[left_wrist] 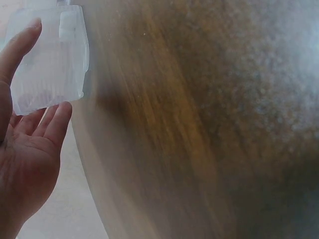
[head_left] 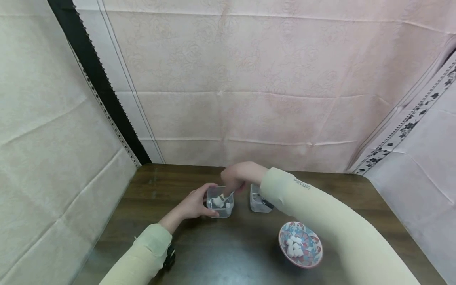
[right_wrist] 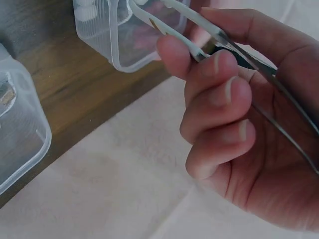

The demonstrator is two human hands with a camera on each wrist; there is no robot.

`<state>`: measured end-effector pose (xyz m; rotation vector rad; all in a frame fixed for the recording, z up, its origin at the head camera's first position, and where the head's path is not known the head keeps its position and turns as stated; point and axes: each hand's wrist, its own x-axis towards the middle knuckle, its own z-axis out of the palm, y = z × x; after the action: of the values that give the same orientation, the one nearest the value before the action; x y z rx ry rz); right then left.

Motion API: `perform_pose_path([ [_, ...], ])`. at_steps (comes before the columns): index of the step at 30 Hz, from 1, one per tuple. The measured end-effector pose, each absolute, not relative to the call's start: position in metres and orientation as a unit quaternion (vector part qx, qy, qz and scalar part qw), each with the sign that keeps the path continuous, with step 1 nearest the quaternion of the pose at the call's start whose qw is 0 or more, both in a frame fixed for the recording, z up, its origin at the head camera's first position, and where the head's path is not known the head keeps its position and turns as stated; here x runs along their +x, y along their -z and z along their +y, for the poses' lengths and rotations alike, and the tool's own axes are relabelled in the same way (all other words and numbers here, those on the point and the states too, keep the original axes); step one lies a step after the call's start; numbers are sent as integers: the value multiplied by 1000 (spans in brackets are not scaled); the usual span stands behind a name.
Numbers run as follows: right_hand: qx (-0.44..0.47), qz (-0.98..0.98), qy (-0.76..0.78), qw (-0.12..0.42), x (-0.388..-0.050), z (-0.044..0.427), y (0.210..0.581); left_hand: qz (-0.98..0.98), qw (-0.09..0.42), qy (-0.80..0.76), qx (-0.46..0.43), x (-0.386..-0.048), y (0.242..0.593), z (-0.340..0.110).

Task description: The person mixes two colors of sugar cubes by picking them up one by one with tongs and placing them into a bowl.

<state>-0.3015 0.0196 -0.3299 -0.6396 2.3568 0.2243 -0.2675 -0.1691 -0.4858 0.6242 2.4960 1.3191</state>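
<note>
My left hand (head_left: 194, 202) grips a clear plastic container (head_left: 224, 212) from its left side, thumb at the front and fingers behind; in the left wrist view the thumb lies along the container (left_wrist: 47, 64). My right hand (right_wrist: 234, 94) holds metal tweezers (right_wrist: 269, 74) with pale tips, which reach into the container (right_wrist: 119, 50). White pieces (right_wrist: 87, 11) lie inside it. From above, the right hand (head_left: 239, 176) is over the container's right rear edge. Whether the tips pinch a piece I cannot tell.
A second clear container (head_left: 261, 206) stands to the right, partly under the right sleeve. Nearer the front right, a patterned bowl (head_left: 312, 247) holds several white pieces (head_left: 295, 247). Cloth walls (head_left: 249, 118) enclose the back and sides of the wooden table (head_left: 228, 245).
</note>
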Motion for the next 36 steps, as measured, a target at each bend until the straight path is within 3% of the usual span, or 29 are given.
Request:
perform_pose_path([
  [20,-388,890,29,236,-286,115,294,859,115,-449,217,-268,489,-168],
  [36,-339,917,63,200,-243,200,282,859,113,-445,226,-268,488,-168],
])
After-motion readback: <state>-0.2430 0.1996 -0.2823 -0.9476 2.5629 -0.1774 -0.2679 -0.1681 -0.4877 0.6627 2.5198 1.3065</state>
